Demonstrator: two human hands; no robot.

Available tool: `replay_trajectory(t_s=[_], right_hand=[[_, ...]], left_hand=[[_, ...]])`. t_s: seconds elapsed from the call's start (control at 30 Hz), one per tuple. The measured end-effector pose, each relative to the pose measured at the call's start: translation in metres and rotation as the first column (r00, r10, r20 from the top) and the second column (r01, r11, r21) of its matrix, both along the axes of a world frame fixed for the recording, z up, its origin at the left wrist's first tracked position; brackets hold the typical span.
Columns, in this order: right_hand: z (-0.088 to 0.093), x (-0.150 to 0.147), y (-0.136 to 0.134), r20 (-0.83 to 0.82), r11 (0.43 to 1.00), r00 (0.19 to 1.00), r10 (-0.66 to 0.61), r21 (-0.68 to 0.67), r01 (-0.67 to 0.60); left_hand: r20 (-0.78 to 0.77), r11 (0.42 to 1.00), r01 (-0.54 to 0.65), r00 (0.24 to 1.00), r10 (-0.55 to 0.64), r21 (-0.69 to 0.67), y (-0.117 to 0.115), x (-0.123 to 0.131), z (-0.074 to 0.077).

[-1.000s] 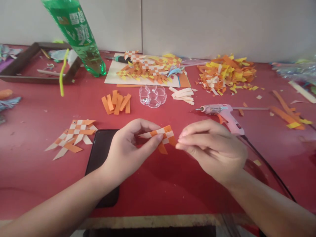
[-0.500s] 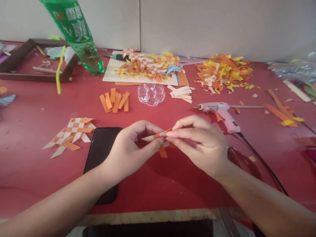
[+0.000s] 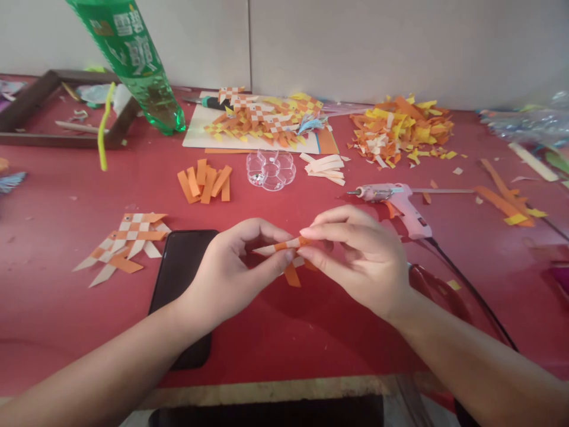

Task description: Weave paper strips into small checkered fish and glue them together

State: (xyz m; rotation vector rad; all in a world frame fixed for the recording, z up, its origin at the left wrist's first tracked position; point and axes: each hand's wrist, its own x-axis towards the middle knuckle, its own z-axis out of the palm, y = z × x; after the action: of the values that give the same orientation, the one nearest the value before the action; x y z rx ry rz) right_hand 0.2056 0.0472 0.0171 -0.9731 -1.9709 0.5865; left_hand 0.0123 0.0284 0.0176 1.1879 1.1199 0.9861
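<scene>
Orange-white woven paper pc. [image 3: 281,245] is R of phone [image 3: 180,270]; L hand [image 3: 222,270] and R hand [image 3: 364,261] both pinch it. Pressure should be light, even, w/ edges aligned.

Woven piece [image 3: 285,244] of matt paper, glossy plastic bottle [image 3: 134,62]

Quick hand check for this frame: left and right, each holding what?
Left hand: closed, holding an orange-and-white checkered woven paper piece.
Right hand: closed, fingertips pinching the same piece's right end.
</scene>
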Motion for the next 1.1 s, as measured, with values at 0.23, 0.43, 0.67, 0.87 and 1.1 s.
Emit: replay_trajectory(t_s=[0.23,0.43,0.67,0.87,1.1], right_hand=[[0.0009,0.0006,-0.0002,0.008,1.0,1.0,0.026,0.007,-0.026],[-0.0014,0.0015,0.0011,0.024,0.999,0.999,0.034,0.042,-0.035],[-0.0036,0.0026,0.0004,-0.042,0.996,0.995,0.087,0.021,-0.086],[-0.008,0.0015,-0.0021,-0.192,0.982,0.98,0.043,-0.172,-0.076],[-0.004,0.0007,-0.0017,-0.119,0.982,0.992,0.034,-0.18,-0.055]], left_hand=[[-0.008,1.0,-0.002,1.0,0.003,0.023,0.001,0.0006,-0.0006],[0.011,1.0,0.022,1.0,-0.022,0.013,0.0015,-0.0023,-0.001],[0.025,1.0,0.027,0.999,-0.027,0.015,0.0015,-0.0022,-0.0009],[0.028,1.0,0.005,1.0,-0.006,0.023,0.0014,-0.0004,-0.0016],[0.028,0.998,0.016,0.999,-0.018,0.055,-0.0006,-0.0009,-0.0018]])
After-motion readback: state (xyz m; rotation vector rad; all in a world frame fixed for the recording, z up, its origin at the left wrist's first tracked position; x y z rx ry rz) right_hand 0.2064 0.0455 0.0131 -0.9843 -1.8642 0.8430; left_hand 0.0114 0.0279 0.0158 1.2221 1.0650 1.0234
